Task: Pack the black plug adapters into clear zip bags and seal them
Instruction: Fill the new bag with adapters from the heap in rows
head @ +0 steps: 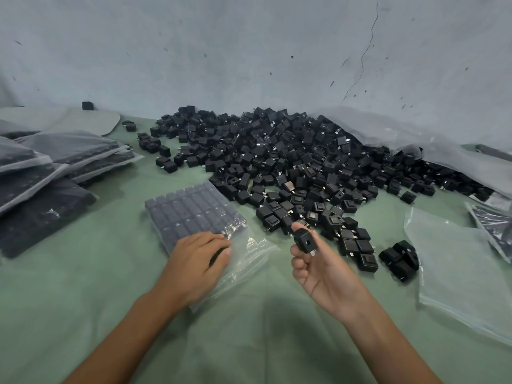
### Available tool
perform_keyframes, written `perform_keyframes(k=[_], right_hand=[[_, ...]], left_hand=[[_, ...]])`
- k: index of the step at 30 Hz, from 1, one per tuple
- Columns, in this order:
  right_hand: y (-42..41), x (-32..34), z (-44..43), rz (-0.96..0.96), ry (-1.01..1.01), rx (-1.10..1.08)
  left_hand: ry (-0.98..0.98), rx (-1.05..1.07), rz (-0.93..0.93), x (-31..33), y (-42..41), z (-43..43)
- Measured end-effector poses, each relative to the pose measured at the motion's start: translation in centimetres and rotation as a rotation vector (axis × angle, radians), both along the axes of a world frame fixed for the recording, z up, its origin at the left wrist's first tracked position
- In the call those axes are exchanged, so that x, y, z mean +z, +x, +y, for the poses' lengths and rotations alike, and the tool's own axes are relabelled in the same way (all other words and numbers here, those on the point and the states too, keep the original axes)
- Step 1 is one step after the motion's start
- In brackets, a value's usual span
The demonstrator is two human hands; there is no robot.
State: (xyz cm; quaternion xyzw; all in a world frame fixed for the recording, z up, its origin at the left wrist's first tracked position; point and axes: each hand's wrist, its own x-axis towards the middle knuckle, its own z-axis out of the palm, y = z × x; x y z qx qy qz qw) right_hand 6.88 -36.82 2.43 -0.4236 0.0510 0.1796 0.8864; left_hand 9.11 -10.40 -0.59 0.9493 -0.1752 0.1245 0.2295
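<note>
Black plug adapter point(304, 240), a small rigid plastic cube with metal prongs, is pinched between thumb and fingertips of the right hand point(318, 268), above the green cloth point(83, 286). Judged light, hard, smooth; grip by flat sides. Left hand point(196, 263), fingers loosely curled, presses the limp, slippery clear zip bag point(219, 234), part-filled in rows. Loose adapter pile point(291, 162) lies beyond.

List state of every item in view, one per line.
left hand: resting on the open end of the zip bag
right hand: pinching one plug adapter
plug adapter: held above the table, prongs lower right
zip bag: partly filled in rows, unsealed
adapter pile: loose, unpacked
filled bags: stacked at left
empty bag: lying flat at right
</note>
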Motion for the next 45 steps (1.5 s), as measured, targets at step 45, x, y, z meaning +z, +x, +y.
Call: perform_keyframes(k=[45], right_hand=[[1.4, -4.5, 8.1, -0.499, -1.283, -0.334]], left_hand=[[0.126, 0.148, 0.174, 2.6, -0.4, -5.0]])
